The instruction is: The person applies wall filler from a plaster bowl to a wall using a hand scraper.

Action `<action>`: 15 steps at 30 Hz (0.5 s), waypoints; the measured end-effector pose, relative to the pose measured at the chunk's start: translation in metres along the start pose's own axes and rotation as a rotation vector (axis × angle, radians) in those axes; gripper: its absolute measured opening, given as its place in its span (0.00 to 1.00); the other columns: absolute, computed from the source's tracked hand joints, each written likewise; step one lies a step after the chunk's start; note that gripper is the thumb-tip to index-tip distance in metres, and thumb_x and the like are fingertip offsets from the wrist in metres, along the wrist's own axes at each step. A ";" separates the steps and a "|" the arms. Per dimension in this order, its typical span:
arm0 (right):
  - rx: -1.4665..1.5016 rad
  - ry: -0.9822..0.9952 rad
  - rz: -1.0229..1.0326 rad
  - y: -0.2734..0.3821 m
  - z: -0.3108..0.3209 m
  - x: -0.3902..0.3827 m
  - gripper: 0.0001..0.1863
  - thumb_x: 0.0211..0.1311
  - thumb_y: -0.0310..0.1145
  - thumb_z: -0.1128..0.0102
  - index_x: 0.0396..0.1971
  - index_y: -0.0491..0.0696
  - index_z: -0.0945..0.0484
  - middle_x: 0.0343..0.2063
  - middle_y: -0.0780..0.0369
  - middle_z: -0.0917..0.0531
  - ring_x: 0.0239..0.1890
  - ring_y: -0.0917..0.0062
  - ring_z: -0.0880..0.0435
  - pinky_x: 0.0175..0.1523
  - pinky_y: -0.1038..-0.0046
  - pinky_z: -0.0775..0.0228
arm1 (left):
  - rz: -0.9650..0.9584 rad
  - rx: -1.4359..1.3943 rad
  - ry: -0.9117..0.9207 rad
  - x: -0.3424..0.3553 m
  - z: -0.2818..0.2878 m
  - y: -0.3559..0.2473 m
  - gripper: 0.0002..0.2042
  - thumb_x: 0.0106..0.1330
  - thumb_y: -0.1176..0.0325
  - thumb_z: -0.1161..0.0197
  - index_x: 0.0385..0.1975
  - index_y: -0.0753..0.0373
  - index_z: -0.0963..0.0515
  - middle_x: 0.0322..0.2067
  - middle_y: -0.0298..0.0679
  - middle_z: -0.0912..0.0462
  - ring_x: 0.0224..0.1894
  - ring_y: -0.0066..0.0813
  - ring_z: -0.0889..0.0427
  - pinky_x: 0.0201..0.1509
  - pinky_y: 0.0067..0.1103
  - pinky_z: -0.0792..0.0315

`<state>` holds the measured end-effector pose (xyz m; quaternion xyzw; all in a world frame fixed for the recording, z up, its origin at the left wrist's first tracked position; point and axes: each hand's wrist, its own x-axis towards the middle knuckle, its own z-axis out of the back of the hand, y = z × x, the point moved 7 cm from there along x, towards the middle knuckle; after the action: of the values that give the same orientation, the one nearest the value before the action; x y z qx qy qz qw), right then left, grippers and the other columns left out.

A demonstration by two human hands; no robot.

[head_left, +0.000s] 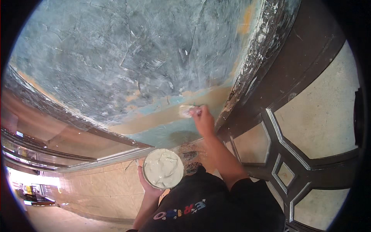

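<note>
My left hand (148,187) holds a round tub from its left side and underneath. Thick off-white paste (163,168), its surface swirled into folds, fills the tub (144,177) nearly to the rim. Out in front, my right hand (203,116) is closed on a small flat scraper (186,111) smeared with white. The scraper's blade lies against the lower part of the wall (154,58), on a tan band (162,116). Above that band the wall is patchy grey-blue with cracks and scrape marks; below it runs a greenish strip.
A dark frame (251,73) with flaking white paint borders the wall on the right. Beyond it stands a dark brown door (266,166) with pale panels. Glazed dark framing (50,127) runs along the left, above beige tiles (104,189).
</note>
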<state>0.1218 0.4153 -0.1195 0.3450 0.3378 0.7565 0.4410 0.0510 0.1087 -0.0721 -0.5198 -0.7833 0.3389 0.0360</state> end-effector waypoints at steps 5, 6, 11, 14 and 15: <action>0.042 -0.342 0.062 -0.081 0.066 0.000 0.21 0.60 0.44 0.36 0.41 0.44 0.32 0.32 0.56 0.19 0.30 0.62 0.17 0.36 0.62 0.26 | 0.024 -0.082 0.022 0.003 0.004 0.004 0.39 0.66 0.33 0.69 0.68 0.57 0.44 0.68 0.44 0.42 0.68 0.47 0.41 0.70 0.44 0.45; 0.186 -0.281 -0.091 -0.098 0.063 -0.006 0.21 0.61 0.44 0.37 0.41 0.43 0.32 0.33 0.56 0.19 0.31 0.63 0.17 0.37 0.63 0.26 | 0.020 -0.084 0.020 0.003 0.005 0.003 0.39 0.66 0.33 0.69 0.68 0.57 0.44 0.68 0.44 0.42 0.68 0.47 0.41 0.70 0.44 0.45; 0.258 -0.130 -0.032 -0.032 0.030 -0.023 0.19 0.59 0.39 0.35 0.38 0.43 0.33 0.29 0.54 0.20 0.30 0.61 0.18 0.36 0.65 0.27 | 0.053 -0.035 0.006 0.010 0.018 0.005 0.39 0.65 0.33 0.66 0.69 0.57 0.44 0.68 0.44 0.42 0.68 0.48 0.41 0.70 0.44 0.45; 0.186 0.010 0.020 -0.004 0.000 -0.019 0.18 0.59 0.39 0.36 0.36 0.44 0.33 0.29 0.53 0.20 0.31 0.61 0.17 0.37 0.64 0.27 | 0.107 -0.147 0.023 0.018 0.000 0.005 0.39 0.65 0.33 0.64 0.68 0.57 0.44 0.68 0.44 0.42 0.68 0.48 0.40 0.70 0.45 0.45; 0.126 -0.075 0.019 -0.002 0.004 -0.012 0.18 0.59 0.39 0.36 0.37 0.44 0.33 0.28 0.52 0.20 0.32 0.60 0.17 0.37 0.63 0.26 | 0.110 -0.145 0.024 0.017 0.001 0.005 0.39 0.65 0.33 0.64 0.68 0.57 0.44 0.68 0.44 0.42 0.68 0.48 0.40 0.70 0.45 0.45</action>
<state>0.1302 0.4062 -0.1220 0.4035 0.3647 0.7245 0.4235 0.0468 0.1235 -0.0810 -0.5674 -0.7755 0.2765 -0.0109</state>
